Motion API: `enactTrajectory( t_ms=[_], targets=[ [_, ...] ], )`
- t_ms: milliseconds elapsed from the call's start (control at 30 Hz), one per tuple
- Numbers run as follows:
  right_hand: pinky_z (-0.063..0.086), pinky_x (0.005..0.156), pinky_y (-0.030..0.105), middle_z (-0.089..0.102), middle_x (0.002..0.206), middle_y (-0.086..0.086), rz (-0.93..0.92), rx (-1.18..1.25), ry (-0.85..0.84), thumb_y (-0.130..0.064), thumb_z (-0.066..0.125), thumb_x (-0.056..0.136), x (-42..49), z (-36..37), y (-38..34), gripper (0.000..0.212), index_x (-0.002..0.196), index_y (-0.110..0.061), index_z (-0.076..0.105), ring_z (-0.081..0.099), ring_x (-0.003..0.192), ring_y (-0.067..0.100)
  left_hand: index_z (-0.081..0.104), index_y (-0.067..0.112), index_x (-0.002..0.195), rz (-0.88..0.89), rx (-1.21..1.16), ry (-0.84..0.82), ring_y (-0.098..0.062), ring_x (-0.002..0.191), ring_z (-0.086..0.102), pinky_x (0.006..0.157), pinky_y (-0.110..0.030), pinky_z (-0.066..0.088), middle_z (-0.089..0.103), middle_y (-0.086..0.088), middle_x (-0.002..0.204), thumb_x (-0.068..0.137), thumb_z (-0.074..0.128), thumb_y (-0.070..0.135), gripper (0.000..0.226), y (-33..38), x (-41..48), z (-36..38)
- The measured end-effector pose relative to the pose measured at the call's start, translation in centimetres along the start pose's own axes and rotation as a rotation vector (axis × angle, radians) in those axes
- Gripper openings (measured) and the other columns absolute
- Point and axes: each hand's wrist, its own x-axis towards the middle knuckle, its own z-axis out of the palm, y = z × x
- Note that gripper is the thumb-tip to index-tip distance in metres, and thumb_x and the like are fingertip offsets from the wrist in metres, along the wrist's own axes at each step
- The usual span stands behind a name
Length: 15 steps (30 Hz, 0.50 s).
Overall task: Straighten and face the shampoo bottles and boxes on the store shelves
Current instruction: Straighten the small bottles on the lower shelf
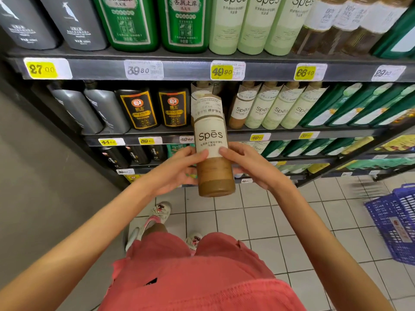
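I hold a tall brown Spes shampoo bottle [211,144] upright in front of the shelves, its white label facing me. My left hand [177,169] grips its left side and my right hand [249,164] grips its right side, thumbs on the label. Behind it, on the middle shelf [292,132], a gap shows beside another brown Spes bottle [241,106] and a row of pale green Spes bottles [278,108]. Black bottles with yellow labels [155,108] stand to the left of the gap.
The top shelf [179,69] carries grey, dark green and pale green bottles above price tags. Green boxes [359,106] fill the right of the middle shelf. A blue shopping basket [397,221] sits on the tiled floor at right. A grey wall stands at left.
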Motion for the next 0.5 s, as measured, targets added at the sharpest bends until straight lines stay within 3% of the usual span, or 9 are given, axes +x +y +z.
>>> enactTrajectory(
  t_ms=[67,167,367,500],
  targets=[
    [0.056,0.064,0.025,0.070,0.105,0.006,0.070,0.107,-0.008,-0.052,0.059,0.077,0.0,0.1,-0.2,0.051,0.113,-0.015,0.061,0.067,0.090,0.014,0.048,0.015,0.126,-0.049,0.001,-0.010,-0.027,0.104,0.062,0.073,-0.036,0.058,0.056,-0.016,0.127,0.074,0.068,0.046,0.064,0.5,-0.1,0.5],
    [0.053,0.050,0.022,0.072,0.083,0.005,0.198,0.297,-0.015,-0.055,0.059,0.080,0.2,0.2,-0.6,0.049,0.106,-0.014,0.062,0.069,0.064,0.014,0.046,0.020,0.129,-0.089,0.007,-0.008,-0.031,0.105,0.061,0.069,-0.033,0.058,0.055,-0.022,0.128,0.075,0.059,0.054,0.066,1.2,0.0,1.4],
    [0.054,0.054,0.025,0.065,0.072,0.007,0.340,0.385,0.055,-0.059,0.058,0.081,0.5,0.3,-0.6,0.051,0.090,-0.009,0.065,0.064,0.061,0.016,0.049,0.007,0.128,-0.177,0.067,0.114,-0.027,0.095,0.056,0.061,-0.027,0.057,0.054,-0.017,0.107,0.080,0.052,0.058,0.070,2.4,0.4,2.4],
    [0.054,0.054,0.024,0.071,0.073,0.003,0.271,0.359,0.098,-0.056,0.058,0.084,-0.2,0.2,-0.4,0.046,0.100,-0.014,0.063,0.067,0.063,0.015,0.053,0.020,0.119,-0.136,0.093,0.101,-0.024,0.093,0.064,0.061,-0.029,0.058,0.059,-0.015,0.115,0.085,0.051,0.052,0.047,2.3,0.4,2.8]
  ],
)
